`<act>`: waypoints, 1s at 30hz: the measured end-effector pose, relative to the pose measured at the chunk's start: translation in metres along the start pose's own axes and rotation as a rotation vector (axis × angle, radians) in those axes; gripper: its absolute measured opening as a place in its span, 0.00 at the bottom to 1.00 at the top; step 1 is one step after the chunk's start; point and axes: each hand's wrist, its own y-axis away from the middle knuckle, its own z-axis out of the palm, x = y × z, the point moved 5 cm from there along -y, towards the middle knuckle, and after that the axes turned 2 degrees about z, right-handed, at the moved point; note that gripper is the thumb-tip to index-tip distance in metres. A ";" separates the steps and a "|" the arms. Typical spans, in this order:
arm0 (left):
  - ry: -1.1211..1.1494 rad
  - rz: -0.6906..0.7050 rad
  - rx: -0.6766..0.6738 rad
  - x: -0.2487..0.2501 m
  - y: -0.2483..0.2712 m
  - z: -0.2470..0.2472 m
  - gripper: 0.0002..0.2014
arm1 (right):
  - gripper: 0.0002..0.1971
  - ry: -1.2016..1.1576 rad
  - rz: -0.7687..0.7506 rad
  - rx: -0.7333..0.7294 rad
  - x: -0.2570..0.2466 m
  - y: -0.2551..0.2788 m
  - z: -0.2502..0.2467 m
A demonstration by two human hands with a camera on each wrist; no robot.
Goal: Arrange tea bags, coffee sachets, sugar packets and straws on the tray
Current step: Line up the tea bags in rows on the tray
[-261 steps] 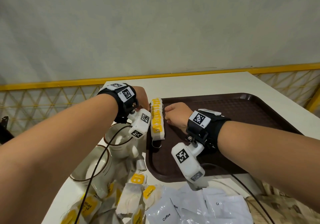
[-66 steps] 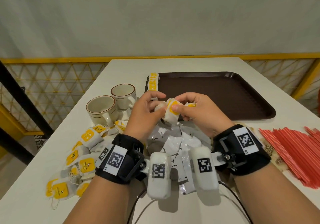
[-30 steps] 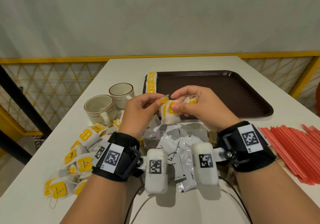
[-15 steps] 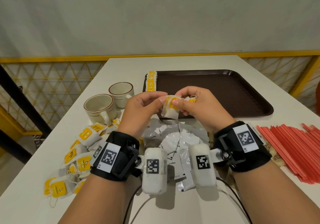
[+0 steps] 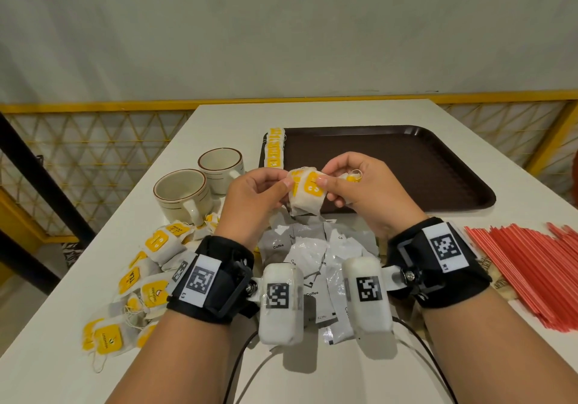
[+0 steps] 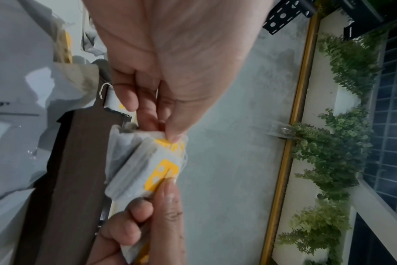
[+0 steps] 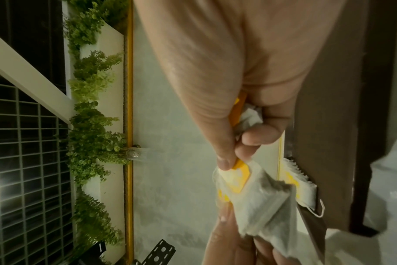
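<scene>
A person's left hand (image 5: 255,195) and right hand (image 5: 359,190) pinch a small bunch of tea bags (image 5: 306,192) between thumbs and fingertips, held above the table's coffee sachets (image 5: 300,247). A row of tea bags (image 5: 274,150) lines the brown tray (image 5: 406,165). Red straws (image 5: 531,266) lie right, 2 cups (image 5: 200,187) left.

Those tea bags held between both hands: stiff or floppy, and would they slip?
Probably floppy and light: the tea bags sag below where the left hand and right hand pinch them. Slipping looks unlikely, since the paper seems matte. Their loose strings may snag.
</scene>
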 end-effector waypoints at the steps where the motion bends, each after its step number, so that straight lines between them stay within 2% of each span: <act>1: -0.002 0.000 0.019 -0.001 -0.001 -0.001 0.05 | 0.06 0.008 -0.001 -0.006 -0.001 0.000 -0.001; 6: -0.004 -0.001 0.044 -0.001 -0.001 -0.003 0.04 | 0.10 0.039 0.005 -0.111 -0.002 0.003 0.005; 11: -0.035 0.018 -0.032 0.004 0.003 0.004 0.05 | 0.06 0.098 -0.020 -0.037 0.002 0.002 0.006; 19: -0.048 0.021 0.004 0.005 0.003 0.002 0.06 | 0.04 0.184 -0.024 -0.046 0.002 0.002 0.006; 26: -0.059 0.049 -0.004 0.006 0.001 0.000 0.06 | 0.04 0.091 0.026 -0.073 0.002 0.001 0.003; 30: -0.083 0.063 -0.079 0.008 0.004 0.005 0.10 | 0.03 0.062 0.026 -0.062 0.001 0.002 0.004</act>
